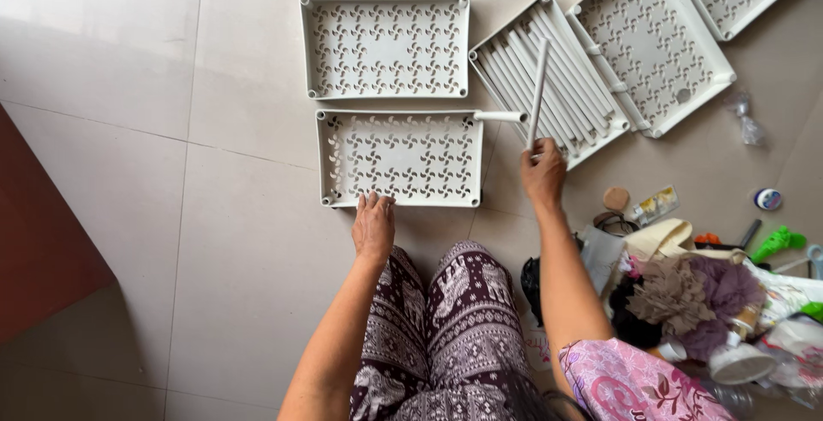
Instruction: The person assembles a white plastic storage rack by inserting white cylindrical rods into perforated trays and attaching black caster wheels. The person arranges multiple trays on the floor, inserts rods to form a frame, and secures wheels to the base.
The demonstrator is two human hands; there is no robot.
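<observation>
Left hand [374, 225] flat, fingers spread, pressing the near rim of a white perforated tray [399, 159] on the tiled floor [240, 241]. Right hand [543, 172] closed around a white tube [537, 93], held upright. Another tube [500, 117] stuck in the tray's far right corner. Second tray [385, 45] just beyond; tray of tubes [549, 74] right of it. Clutter pile [711, 292] at right.

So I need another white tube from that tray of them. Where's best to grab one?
Probably near the close end of a tube, coming from above. They lie side by side in the tray, ends angled toward the right hand; pinch the topmost one and lift it out lengthwise.
</observation>
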